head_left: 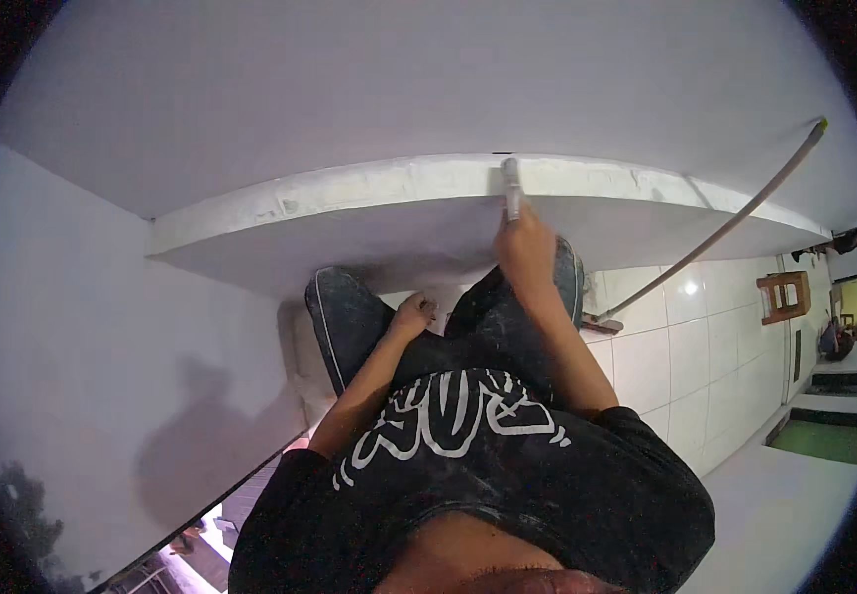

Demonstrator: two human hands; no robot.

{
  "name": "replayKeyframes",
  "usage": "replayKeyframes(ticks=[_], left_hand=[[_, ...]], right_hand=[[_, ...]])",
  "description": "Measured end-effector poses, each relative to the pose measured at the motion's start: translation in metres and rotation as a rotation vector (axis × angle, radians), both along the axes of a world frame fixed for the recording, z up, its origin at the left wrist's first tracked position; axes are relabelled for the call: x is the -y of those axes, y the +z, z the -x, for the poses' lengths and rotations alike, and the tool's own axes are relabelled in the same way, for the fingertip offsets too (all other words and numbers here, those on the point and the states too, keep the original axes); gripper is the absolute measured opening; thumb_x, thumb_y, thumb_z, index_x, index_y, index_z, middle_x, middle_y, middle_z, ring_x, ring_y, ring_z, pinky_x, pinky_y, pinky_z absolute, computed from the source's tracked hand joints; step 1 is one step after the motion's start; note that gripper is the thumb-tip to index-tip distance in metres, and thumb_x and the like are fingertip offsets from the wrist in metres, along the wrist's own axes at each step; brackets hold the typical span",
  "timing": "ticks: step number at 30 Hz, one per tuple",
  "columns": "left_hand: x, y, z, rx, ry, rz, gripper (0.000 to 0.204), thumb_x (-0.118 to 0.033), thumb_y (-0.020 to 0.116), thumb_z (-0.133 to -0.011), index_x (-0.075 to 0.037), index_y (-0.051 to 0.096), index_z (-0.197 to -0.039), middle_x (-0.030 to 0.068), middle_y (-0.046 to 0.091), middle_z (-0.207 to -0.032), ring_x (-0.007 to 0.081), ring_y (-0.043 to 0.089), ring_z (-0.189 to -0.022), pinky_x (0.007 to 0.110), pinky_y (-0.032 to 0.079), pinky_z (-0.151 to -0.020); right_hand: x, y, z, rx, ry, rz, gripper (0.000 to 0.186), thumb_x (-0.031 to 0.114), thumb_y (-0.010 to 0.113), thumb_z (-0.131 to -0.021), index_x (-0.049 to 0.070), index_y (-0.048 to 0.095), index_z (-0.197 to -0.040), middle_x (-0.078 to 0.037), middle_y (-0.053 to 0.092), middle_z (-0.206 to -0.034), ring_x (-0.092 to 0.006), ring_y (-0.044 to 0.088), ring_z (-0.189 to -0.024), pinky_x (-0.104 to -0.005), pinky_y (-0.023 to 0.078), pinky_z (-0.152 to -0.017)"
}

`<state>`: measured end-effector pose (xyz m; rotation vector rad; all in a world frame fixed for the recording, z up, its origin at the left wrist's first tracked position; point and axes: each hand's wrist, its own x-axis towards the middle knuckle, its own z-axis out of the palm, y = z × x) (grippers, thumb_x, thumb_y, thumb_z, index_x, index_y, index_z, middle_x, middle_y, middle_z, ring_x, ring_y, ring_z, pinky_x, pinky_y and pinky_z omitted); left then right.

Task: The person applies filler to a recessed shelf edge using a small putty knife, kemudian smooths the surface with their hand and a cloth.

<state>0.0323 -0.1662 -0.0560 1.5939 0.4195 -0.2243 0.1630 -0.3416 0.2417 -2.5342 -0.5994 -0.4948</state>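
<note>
My right hand (527, 249) is closed around the handle of a paintbrush (512, 188). The brush's bristles touch the white ledge (379, 184) that runs across the wall in front of me. White paint on this ledge looks uneven and streaky. Down between my bent knees, my left hand (413, 315) rests near my lap with its fingers curled. What those fingers hold, if anything, I cannot make out. A thin dark slit shows in the wall just above the brush tip.
A long-handled floor tool (715, 233) leans on the wall to the right, its head on the white tiles (686, 346). Farther right stands a small wooden stool (783, 297). A plain wall (131, 327) closes off the left, with a drop beyond its lower edge.
</note>
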Motion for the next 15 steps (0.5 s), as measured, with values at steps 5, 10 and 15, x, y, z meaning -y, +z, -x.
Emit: replayKeyframes(ticks=[5, 10, 15], left_hand=[[0.009, 0.012, -0.01, -0.055, -0.144, -0.109, 0.031, -0.033, 0.058, -0.091, -0.003, 0.063, -0.091, 0.0079, 0.068, -0.077, 0.0192, 0.064, -0.069, 0.035, 0.05, -0.069], [0.008, 0.037, -0.005, -0.096, -0.161, -0.142, 0.03, -0.031, 0.057, -0.09, -0.002, 0.064, -0.093, 0.0102, 0.069, -0.083, 0.0208, 0.065, -0.075, 0.036, 0.05, -0.071], [0.007, 0.029, 0.001, -0.071, -0.18, -0.221, 0.032, -0.03, 0.056, -0.09, 0.0, 0.064, -0.098, 0.0147, 0.07, -0.087, 0.0279, 0.067, -0.082, 0.039, 0.05, -0.077]], right_hand=[[-0.054, -0.014, 0.022, -0.04, 0.147, 0.027, 0.063, 0.006, 0.053, -0.088, 0.011, 0.036, -0.148, -0.016, 0.06, -0.127, -0.0387, 0.066, -0.073, -0.0465, 0.053, -0.057], [-0.051, -0.001, 0.026, -0.035, 0.167, 0.173, 0.071, 0.004, 0.052, -0.081, 0.012, 0.034, -0.149, -0.008, 0.043, -0.15, -0.0341, 0.068, -0.073, -0.0443, 0.055, -0.058], [0.003, 0.005, 0.009, -0.056, 0.052, 0.159, 0.062, 0.007, 0.052, -0.083, 0.008, 0.041, -0.144, -0.007, 0.044, -0.15, -0.0368, 0.067, -0.069, -0.0462, 0.055, -0.058]])
